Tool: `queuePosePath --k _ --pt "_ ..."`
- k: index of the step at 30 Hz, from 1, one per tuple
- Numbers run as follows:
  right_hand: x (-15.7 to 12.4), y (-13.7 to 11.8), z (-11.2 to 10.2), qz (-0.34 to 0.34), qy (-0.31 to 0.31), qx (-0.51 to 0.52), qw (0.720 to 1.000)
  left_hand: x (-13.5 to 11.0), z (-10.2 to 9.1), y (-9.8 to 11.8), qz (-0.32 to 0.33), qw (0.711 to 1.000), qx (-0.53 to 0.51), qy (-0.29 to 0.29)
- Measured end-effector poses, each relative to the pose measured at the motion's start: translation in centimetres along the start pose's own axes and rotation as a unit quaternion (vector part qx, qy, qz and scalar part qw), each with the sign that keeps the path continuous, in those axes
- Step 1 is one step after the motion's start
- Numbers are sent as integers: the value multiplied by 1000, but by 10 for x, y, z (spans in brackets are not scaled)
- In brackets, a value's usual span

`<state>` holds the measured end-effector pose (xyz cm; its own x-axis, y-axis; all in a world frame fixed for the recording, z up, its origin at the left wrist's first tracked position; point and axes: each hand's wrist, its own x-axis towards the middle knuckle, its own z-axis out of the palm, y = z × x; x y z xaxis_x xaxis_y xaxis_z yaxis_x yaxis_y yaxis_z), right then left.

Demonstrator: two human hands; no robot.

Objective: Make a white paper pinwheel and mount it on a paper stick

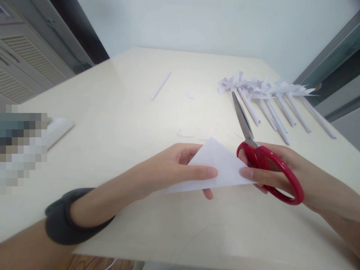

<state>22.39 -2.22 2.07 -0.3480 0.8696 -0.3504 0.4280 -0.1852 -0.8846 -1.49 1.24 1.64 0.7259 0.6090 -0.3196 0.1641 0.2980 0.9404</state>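
A white paper triangle (218, 157), apparently folded, is held between both hands above the table near its front edge. My left hand (180, 168) pinches its left part, thumb on top and fingers underneath. At its right corner, my right hand (277, 168) grips the paper between thumb and fingers. That same hand also carries red-handled scissors (257, 153), hooked on the fingers with the blades pointing away from me. The blades look nearly closed and stand apart from the paper.
Several rolled paper sticks with pinwheel-like paper tops (264, 90) lie in a row at the right. A lone paper roll (161, 86) lies toward the back. Thin paper scraps (185, 134) are scattered beyond my hands on the white table (112, 93). A white packet (60, 129) lies at left.
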Motion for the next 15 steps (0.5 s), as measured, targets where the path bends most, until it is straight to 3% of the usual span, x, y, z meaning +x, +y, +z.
queuePosePath --k 5,9,15 --pt "1 -1 9 -42 35 -48 997 -1 1 -4 2 999 -17 -46" --pt "0 -2 13 -44 30 -55 997 -3 3 -3 -3 996 -51 -69" --pt "5 -2 -3 -37 42 -44 998 -1 5 -2 -2 999 -42 -16"
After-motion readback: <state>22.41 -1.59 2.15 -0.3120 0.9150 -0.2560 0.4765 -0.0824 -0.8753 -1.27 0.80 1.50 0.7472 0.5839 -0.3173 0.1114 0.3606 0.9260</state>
